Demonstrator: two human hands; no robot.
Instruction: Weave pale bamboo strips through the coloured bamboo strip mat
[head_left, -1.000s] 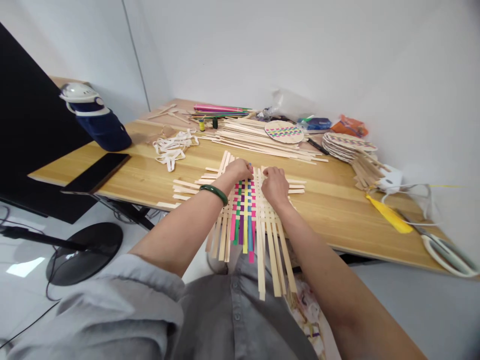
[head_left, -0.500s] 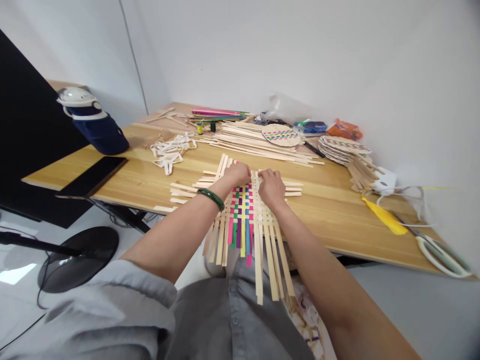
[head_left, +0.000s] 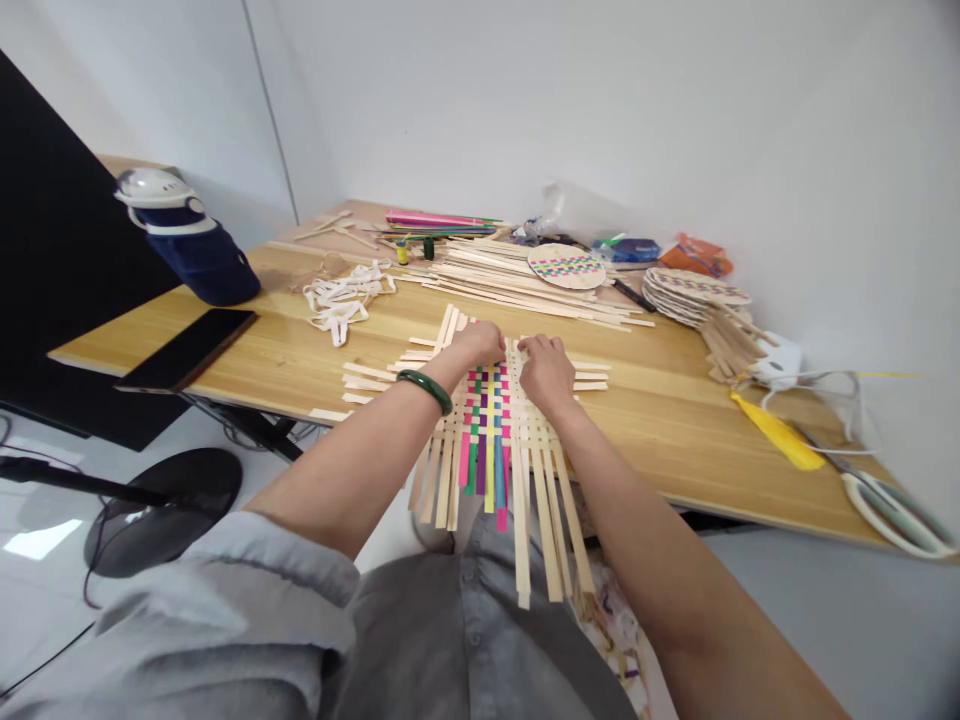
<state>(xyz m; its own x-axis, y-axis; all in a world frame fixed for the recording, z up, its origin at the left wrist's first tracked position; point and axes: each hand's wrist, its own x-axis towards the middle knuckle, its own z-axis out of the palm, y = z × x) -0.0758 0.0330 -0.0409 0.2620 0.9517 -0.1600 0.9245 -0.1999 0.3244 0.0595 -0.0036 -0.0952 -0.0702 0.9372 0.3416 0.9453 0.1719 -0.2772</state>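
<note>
A half-woven mat of flat bamboo strips lies at the table's front edge, its loose ends hanging over my lap. Pink, green, purple, yellow and blue strips run through its middle between plain ones. At the far side of the weave, my left hand is closed with its fingertips pinching a bamboo strip; a green bangle circles that wrist. Just to the right, my right hand bends over the weave, fingers curled onto a strip there. The fingertips of both hands are partly hidden.
Behind the mat lie loose bamboo strips, a round woven fan piece and white ribbon. A phone and a blue bottle are at left. Stacked round pieces, a yellow tassel and scissors are at right.
The view has shifted slightly. Both hands stay at the far side of the weave, with hardly any movement of the fingers.
</note>
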